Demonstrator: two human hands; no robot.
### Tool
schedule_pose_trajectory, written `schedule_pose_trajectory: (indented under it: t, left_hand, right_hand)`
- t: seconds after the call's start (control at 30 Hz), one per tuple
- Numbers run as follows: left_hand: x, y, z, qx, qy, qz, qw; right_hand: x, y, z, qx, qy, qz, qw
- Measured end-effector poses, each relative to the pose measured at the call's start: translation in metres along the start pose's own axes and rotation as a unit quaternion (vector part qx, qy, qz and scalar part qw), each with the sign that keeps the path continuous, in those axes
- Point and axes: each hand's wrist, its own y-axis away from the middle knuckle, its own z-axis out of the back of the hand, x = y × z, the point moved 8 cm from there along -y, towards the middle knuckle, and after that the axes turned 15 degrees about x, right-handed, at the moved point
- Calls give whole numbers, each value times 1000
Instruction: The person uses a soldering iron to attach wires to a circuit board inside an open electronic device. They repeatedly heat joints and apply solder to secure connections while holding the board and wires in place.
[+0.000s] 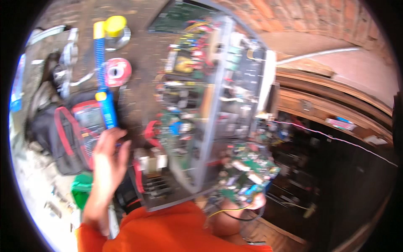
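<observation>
My left hand [110, 150] reaches up along the left, fingers stretched and thumb apart, its fingertips at the lower end of a blue desoldering pump [100, 67] with yellow ends. Whether they touch it is too blurred to tell. My right hand [257, 202], partly hidden, grips a green circuit board [245, 170] crowded with parts at the lower right. A yellow wire [228, 210] and a dark cable run beside that hand. Left of the pump lies a multimeter [89, 118] in a black and red case [58, 138]. A red solder spool [119, 67] sits to the pump's right.
An opened equipment chassis [210, 109] full of boards, wires and components fills the middle. A yellow-topped round container [115, 27] stands at the far left. A green object [82, 189] lies near my left forearm. A wooden drawer edge [310, 103] and dark space are at right.
</observation>
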Motion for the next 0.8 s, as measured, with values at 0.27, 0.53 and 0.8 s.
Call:
schedule_pose_trajectory:
  t: [0.27,0.53,0.8]
  left_hand:
    - [0,-10,49,-61,-92,-16,994]
    - [-4,-63,-8,10,-370,-49,928]
    - [9,-110,-40,107,-570,50,813]
  right_hand:
    - [-3,27,27,-48,87,-27,995]
    - [3,9,-7,-2,135,30,990]
    - [3,2,-17,-9,103,38,994]
